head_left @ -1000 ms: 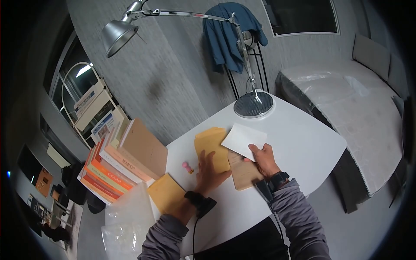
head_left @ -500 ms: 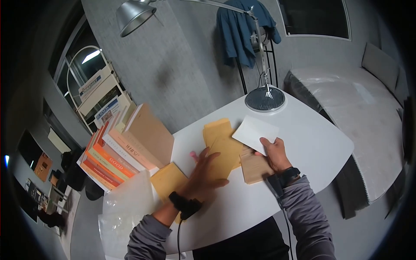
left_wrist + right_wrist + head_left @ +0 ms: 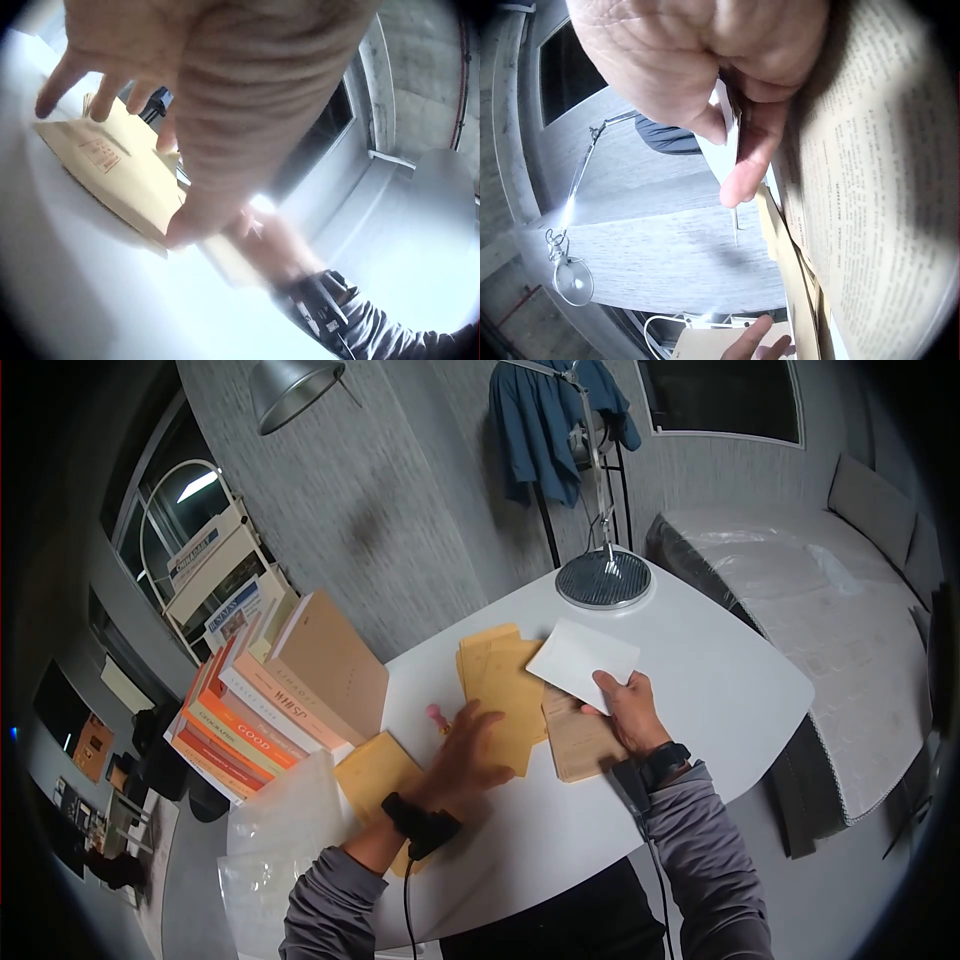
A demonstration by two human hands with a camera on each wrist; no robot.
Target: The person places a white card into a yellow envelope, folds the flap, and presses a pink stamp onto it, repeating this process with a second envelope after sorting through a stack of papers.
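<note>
The right hand (image 3: pixel 637 712) pinches a white paper piece (image 3: pixel 582 663) between thumb and fingers, above brown printed paper (image 3: pixel 582 745); the right wrist view shows the printed text (image 3: pixel 855 202) close by. Fingers spread, the left hand (image 3: pixel 462 758) is over the near left edge of the yellow envelopes (image 3: pixel 505 695). In the left wrist view the left hand (image 3: pixel 127 45) has its fingertips at the edge of an envelope (image 3: pixel 112 161) with a red stamp; whether they press on it I cannot tell. A pink object (image 3: pixel 435 713) lies left of the envelopes.
Upright books (image 3: pixel 335 670) stand at the table's left, with another yellow envelope (image 3: pixel 378 772) and clear plastic (image 3: pixel 275 860) nearer the person. A lamp base (image 3: pixel 603 579) stands on the far part of the white table (image 3: pixel 720 660).
The left hand has moved slightly left and nearer the person relative to the envelopes, fingers more spread. The top yellow envelopes have shifted and fanned out. The right hand still holds the white piece.
</note>
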